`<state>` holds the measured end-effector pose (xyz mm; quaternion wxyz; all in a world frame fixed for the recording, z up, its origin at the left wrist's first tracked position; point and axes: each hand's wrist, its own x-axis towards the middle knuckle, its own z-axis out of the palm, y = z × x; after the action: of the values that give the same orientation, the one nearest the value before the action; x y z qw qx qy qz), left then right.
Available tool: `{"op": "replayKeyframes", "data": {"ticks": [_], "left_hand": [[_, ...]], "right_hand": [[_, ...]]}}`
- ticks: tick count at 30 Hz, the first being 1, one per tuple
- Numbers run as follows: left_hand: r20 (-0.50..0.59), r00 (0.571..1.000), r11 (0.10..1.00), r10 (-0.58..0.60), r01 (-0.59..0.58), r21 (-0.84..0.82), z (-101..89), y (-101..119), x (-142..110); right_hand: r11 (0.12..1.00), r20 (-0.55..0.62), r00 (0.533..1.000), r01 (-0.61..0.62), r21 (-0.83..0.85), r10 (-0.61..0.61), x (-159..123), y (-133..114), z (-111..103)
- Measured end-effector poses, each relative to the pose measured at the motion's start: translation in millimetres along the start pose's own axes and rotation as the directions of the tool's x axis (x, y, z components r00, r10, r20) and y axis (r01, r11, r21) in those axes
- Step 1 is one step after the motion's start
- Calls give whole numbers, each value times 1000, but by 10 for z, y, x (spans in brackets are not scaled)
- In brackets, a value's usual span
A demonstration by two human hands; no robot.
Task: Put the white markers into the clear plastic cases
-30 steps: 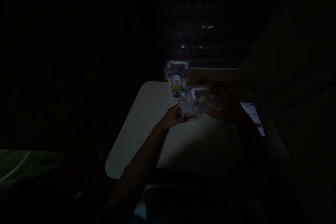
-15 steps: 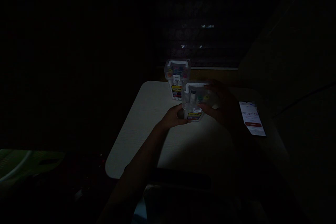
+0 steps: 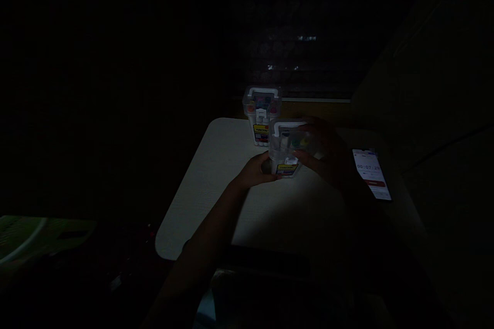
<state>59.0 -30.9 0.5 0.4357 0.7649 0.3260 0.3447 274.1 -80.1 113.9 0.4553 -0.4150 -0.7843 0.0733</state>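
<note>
In the dim head view, a clear plastic marker case (image 3: 278, 150) with a white carrying handle and a yellow label stands between my hands. Several markers with coloured caps show faintly through its lid. My left hand (image 3: 254, 170) is wrapped round the lower left side of the case. My right hand (image 3: 324, 154) grips the lid from the right, its thumb near the front latch (image 3: 291, 161) and the other fingers over the top. Shadow hides much of the right hand, and I cannot tell whether the lid is fully seated.
A second clear marker case (image 3: 261, 113), lid on and latch at the front, stands just behind on the pale table (image 3: 204, 185). A phone (image 3: 370, 175) with a lit timer screen lies at the right. Behind the table is a dark ridged surface (image 3: 285, 54).
Both hands keep their hold on the front case. The whole view has shifted very slightly; hardly anything else differs.
</note>
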Motion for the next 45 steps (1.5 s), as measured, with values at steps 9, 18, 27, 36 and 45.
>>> {"op": "replayKeyframes", "data": {"ticks": [9, 18, 27, 36, 45], "left_hand": [[-12, 1000, 1000, 14, -15, -5, 3, 21, -3], [0, 1000, 1000, 14, -14, 21, -2, -7, 2], [3, 1000, 999, 24, -24, 36, -3, -7, 3], [12, 1000, 998, 19, -20, 62, -14, 7, 5], [23, 1000, 998, 17, -19, 58, -11, -32, 6]], "right_hand": [[993, 20, 999, 36, -109, -34, 7, -1, 10], [998, 8, 999, 36, -59, -36, -8, 31, 44], [999, -10, 999, 39, 12, -39, -13, 49, 32], [1000, 7, 1000, 17, 15, -17, -22, 62, 42], [1000, 52, 999, -15, -3, 15, -16, 44, 23]]}}
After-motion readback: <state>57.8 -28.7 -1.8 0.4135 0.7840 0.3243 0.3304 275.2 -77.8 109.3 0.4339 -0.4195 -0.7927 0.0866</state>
